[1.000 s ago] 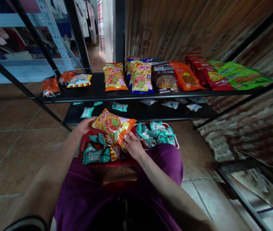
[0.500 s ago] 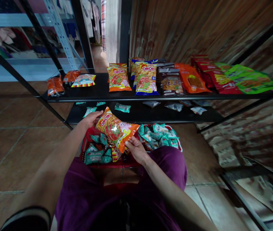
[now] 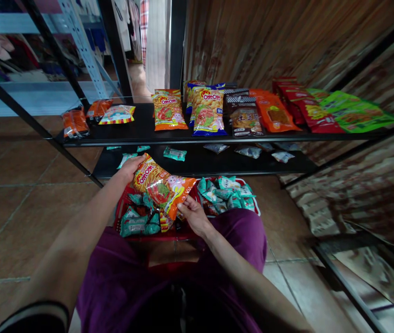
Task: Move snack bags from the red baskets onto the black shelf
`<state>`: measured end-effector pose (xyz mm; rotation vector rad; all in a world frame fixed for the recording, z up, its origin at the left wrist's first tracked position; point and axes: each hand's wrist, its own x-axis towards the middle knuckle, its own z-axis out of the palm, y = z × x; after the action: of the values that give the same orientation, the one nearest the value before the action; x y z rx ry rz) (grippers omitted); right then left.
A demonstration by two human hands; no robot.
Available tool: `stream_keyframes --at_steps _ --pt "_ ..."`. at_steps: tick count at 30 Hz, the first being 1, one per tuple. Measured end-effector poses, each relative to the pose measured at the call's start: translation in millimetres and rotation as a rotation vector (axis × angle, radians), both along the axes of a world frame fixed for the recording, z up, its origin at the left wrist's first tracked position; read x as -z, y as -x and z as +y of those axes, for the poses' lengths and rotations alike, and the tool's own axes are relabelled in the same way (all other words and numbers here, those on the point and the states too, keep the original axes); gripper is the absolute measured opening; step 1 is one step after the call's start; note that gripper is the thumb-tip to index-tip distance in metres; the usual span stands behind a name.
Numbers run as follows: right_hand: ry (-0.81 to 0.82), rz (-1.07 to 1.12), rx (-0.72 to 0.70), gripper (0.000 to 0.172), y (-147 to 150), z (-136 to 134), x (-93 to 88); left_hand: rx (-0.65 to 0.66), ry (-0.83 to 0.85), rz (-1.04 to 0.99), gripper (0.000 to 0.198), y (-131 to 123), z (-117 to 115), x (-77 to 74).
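Observation:
An orange and yellow snack bag (image 3: 162,185) is held tilted over a red basket (image 3: 118,217), between both hands. Its upper left end is gripped by my left hand (image 3: 131,169). My right hand (image 3: 194,213) pinches the lower right corner between thumb and fingers. Under the bag, several small teal packets (image 3: 133,225) lie in the red basket, along with a red-and-yellow striped packet (image 3: 165,222). More teal packets (image 3: 229,192) fill a white-rimmed basket (image 3: 257,206) on the right.
On the black upper shelf (image 3: 141,136) stand orange bags (image 3: 169,111), blue-and-yellow bags (image 3: 209,111), brown bags (image 3: 243,115), red bags (image 3: 318,113) and green bags (image 3: 356,113). Small packets (image 3: 175,153) lie on the lower shelf (image 3: 197,164). A dark metal frame (image 3: 349,286) stands at lower right.
The whole view has shifted slightly. Both hands keep their hold on the snack bag, and its position over the red basket is nearly the same.

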<state>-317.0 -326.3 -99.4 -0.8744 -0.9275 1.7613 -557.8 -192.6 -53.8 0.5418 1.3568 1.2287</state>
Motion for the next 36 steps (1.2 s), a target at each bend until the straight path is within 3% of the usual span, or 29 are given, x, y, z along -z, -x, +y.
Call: stream_keyframes --at_steps 7,11,15,21,28,36 --pt "0.082 0.009 0.152 0.029 -6.7 2.0 7.6 0.031 -0.129 0.077 0.018 -12.3 0.2 -17.8" --pt "0.083 0.049 0.126 0.032 -15.5 3.9 -0.8 0.096 -0.151 0.103 0.020 -19.9 0.8 -26.9" --pt "0.177 0.124 0.202 0.041 -26.8 13.6 -9.0 0.155 -0.191 0.134 0.018 -23.2 -1.0 -31.7" --pt "0.136 -0.045 0.238 0.041 -31.1 24.3 -7.9 0.259 -0.260 0.171 0.018 -24.5 -7.6 -35.1" --pt "0.181 -0.027 0.343 0.037 -23.0 19.6 -4.6 0.199 -0.315 0.202 0.023 -29.1 -9.3 -36.2" --pt "0.210 0.014 0.349 0.037 -18.7 17.1 -6.8 0.141 -0.288 0.242 0.029 -33.0 -4.4 -33.2"
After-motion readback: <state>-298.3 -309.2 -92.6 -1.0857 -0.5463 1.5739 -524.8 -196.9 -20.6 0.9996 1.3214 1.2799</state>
